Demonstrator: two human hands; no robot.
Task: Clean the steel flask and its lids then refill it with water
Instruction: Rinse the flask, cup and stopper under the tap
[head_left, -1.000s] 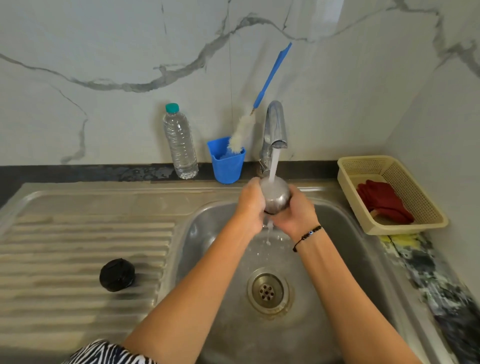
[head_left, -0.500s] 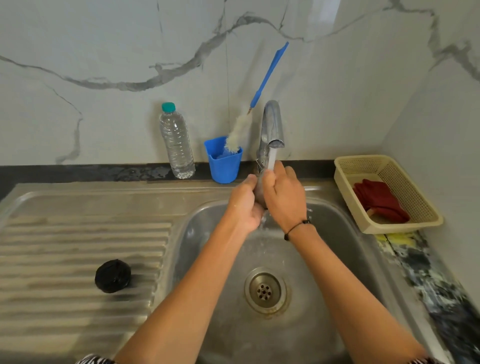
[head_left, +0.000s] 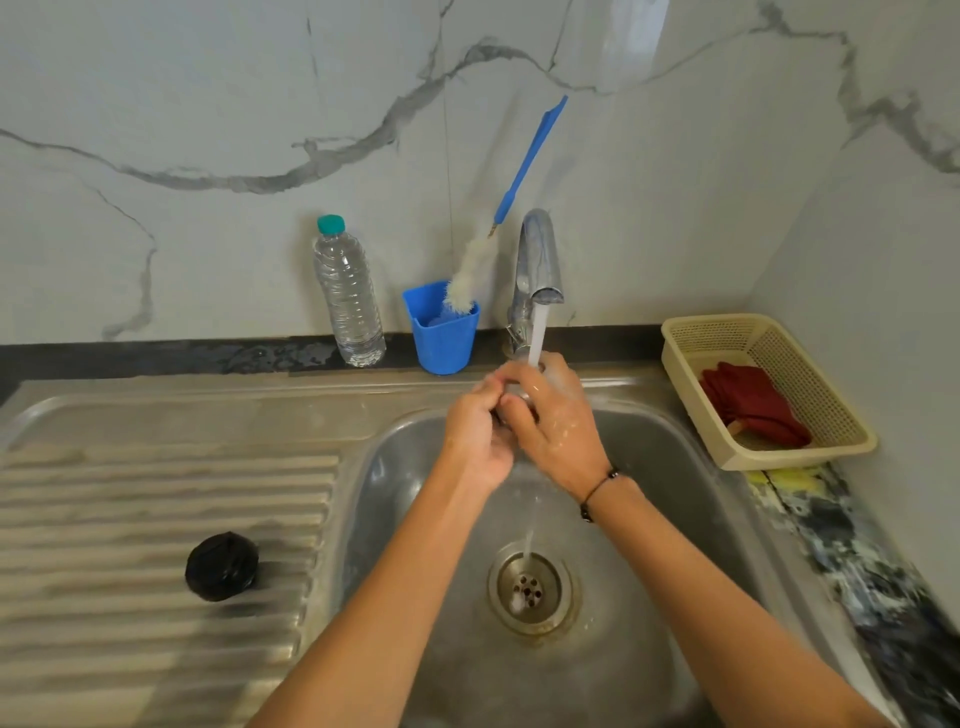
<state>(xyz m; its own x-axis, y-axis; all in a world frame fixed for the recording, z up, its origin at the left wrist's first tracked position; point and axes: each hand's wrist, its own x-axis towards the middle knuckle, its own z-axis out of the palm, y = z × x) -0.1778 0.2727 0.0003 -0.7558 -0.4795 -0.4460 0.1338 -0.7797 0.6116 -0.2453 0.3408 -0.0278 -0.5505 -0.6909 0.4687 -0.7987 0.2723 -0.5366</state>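
Both hands, left hand (head_left: 475, 431) & right hand (head_left: 558, 421), clasp a steel lid (head_left: 511, 392) under tap (head_left: 537, 260) water. Black lid (head_left: 222, 566) sits on drainboard (head_left: 156, 499).

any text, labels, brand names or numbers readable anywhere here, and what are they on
None can be read.
Plastic water bottle: clear, no label visible.
Blue cup: plain.
Black lid: too blurred to tell any marking.
Tap and cream basket: no lettering visible.

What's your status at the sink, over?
Both hands, left hand and right hand, grip steel lid under running tap. Black lid waits on drainboard. Nothing in the way.
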